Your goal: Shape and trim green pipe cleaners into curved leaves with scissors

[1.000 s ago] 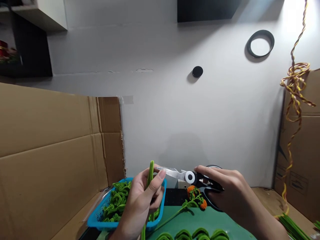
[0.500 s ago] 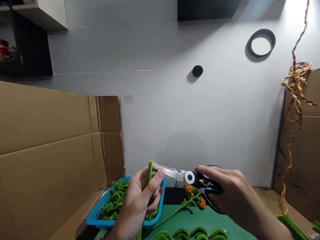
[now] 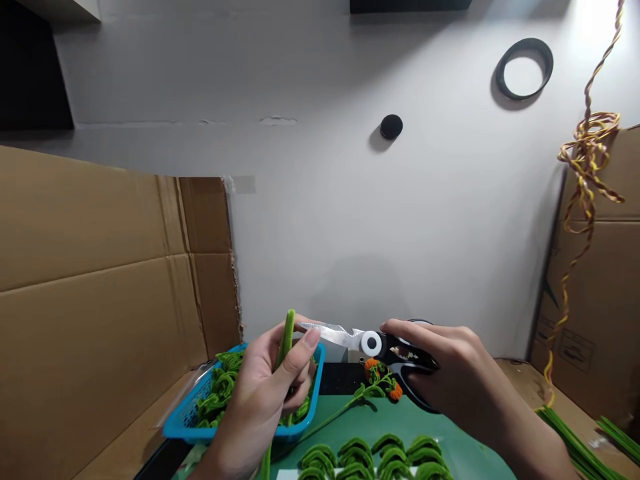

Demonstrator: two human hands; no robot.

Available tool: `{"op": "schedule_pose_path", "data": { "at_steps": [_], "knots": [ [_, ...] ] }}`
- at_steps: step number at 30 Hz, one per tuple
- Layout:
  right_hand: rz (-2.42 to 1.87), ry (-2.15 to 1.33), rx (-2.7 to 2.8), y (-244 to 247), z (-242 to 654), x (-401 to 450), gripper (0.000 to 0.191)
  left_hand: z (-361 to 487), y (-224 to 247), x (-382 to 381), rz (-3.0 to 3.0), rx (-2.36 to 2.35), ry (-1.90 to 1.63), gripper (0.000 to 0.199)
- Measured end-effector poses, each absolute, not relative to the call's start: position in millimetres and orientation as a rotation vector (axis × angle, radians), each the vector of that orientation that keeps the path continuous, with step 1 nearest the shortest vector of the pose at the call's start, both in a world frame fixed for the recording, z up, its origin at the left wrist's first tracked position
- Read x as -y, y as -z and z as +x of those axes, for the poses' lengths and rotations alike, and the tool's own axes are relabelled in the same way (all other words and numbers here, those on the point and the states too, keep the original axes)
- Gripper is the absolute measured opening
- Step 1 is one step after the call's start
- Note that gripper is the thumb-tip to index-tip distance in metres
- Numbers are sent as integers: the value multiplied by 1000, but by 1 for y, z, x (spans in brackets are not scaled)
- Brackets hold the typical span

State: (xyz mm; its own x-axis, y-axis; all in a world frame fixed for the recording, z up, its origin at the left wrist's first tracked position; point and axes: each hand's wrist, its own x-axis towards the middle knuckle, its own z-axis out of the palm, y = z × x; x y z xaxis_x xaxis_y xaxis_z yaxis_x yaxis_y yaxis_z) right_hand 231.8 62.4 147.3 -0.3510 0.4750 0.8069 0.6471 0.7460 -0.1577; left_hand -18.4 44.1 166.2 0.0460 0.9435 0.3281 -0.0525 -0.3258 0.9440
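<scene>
My left hand [image 3: 273, 380] is closed around a fuzzy green chenille stem [image 3: 287, 337], whose tip points up past the thumb. My right hand [image 3: 450, 363] grips the black handles of a pair of scissors [image 3: 371, 343] with a white pivot. The blades look closed and point left, their tip by my left thumb and forefinger. Behind my left hand stands a blue basket [image 3: 187, 432] of curled green chenille pieces [image 3: 217, 393]. Below the scissors lies a chenille flower sprig [image 3: 367, 392] with orange blooms and a green stem.
Rows of curved green chenille pieces [image 3: 355, 457] lie at the front of the green mat [image 3: 345, 420]. Straight green stems [image 3: 575, 443] are at the right. Cardboard walls [image 3: 100, 320] flank the work area, and a twisted yellow-brown cord [image 3: 565, 287] hangs at the right.
The view has tilted down and shifted slightly, so everything sits a little higher and further left. Both hands keep their hold on the chenille stem and the scissors.
</scene>
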Motion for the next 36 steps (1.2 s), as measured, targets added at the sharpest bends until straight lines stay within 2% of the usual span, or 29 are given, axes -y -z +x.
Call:
{"op": "schedule_pose_path", "data": {
  "at_steps": [11, 23, 36],
  "knots": [
    [-913, 213, 2043, -151, 238, -58, 55, -14, -166, -44, 1447, -913, -1458, 39],
    [-934, 245, 2049, -156, 243, -54, 50, -6, -166, -45, 1481, -806, -1489, 20],
    [-981, 426, 2035, -157, 248, -51, 27, 4, -167, -46, 1496, -747, -1528, 18]
  ]
}}
